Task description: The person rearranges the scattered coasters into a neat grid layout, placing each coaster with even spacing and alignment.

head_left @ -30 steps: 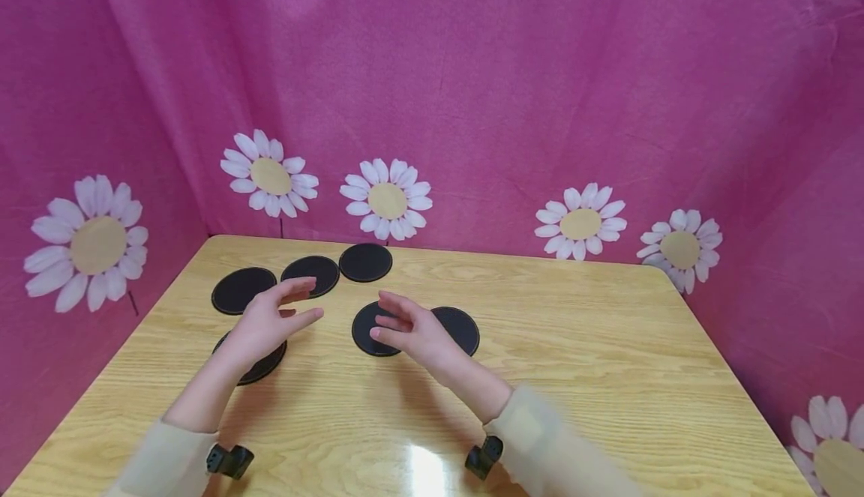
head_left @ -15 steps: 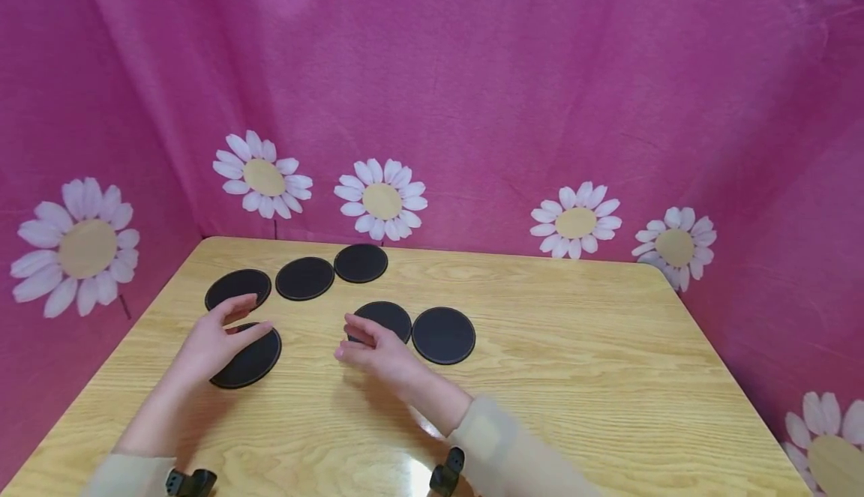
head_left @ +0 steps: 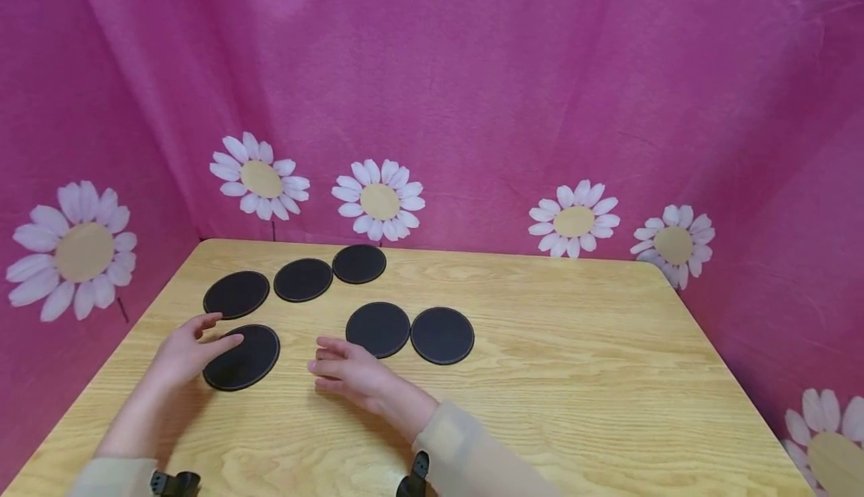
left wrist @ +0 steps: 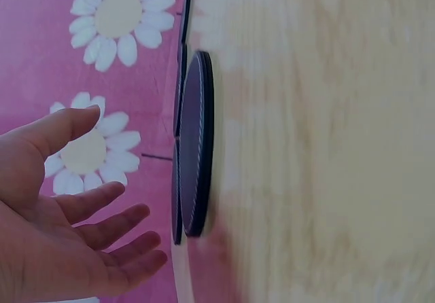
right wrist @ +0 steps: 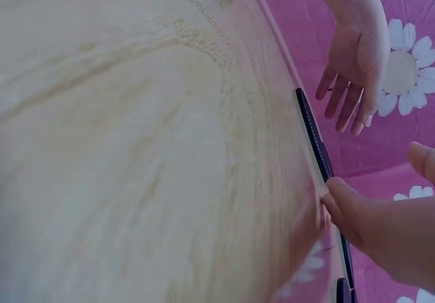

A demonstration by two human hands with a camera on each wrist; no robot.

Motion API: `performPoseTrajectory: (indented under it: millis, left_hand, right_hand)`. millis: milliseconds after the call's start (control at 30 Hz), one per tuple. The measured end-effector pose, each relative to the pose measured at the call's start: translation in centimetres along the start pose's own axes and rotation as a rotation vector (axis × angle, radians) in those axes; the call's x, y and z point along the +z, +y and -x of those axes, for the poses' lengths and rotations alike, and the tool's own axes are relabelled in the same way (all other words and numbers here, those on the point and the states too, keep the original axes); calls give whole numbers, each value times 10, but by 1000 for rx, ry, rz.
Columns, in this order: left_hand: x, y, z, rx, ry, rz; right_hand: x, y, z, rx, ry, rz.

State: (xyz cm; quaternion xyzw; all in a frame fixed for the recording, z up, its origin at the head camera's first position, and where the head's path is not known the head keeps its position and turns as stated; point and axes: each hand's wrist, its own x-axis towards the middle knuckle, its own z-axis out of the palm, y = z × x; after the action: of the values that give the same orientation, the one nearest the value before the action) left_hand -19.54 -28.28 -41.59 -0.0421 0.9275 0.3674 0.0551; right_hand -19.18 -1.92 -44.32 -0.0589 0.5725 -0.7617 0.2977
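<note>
"Where's your left hand (left wrist: 51, 238)?"
"Near the stitched dark disc (left wrist: 194, 140), your fingers (left wrist: 119, 223) loosely spread."
"And around it?"
"More discs (left wrist: 177, 201) behind, wooden tabletop (left wrist: 326, 140), pink cloth (left wrist: 34, 45) with white flowers (left wrist: 119, 14)."

Six round black discs (head_left: 250, 358) lie flat on the wooden table (head_left: 574, 377)

Left sleeve (head_left: 116, 477): pale cream, plain, nearer the left edge of the wooden table (head_left: 574, 377). Right sleeve (head_left: 475, 453): matching cream. Left wrist camera (head_left: 174, 483): black, compact, small pale dots. Right wrist camera (head_left: 414, 474): black, similarly compact. Left hand (head_left: 181, 354), right hand (head_left: 361, 377): bare.
</note>
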Motion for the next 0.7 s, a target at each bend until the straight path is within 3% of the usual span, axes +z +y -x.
performPoseTrajectory:
  millis: [167, 467, 700]
  left_hand:
    - [-6, -8, -3, -7, -19, -3]
    - [-8, -27, -12, -54, -70, 88]
    - [-9, -33, -16, -32, -107, 136]
  right_hand:
    - [5, 2, -6, 9, 18, -3]
    - [10, 6, -17, 7, 19, 33]
    - [10, 8, -21, -14, -7, 108]
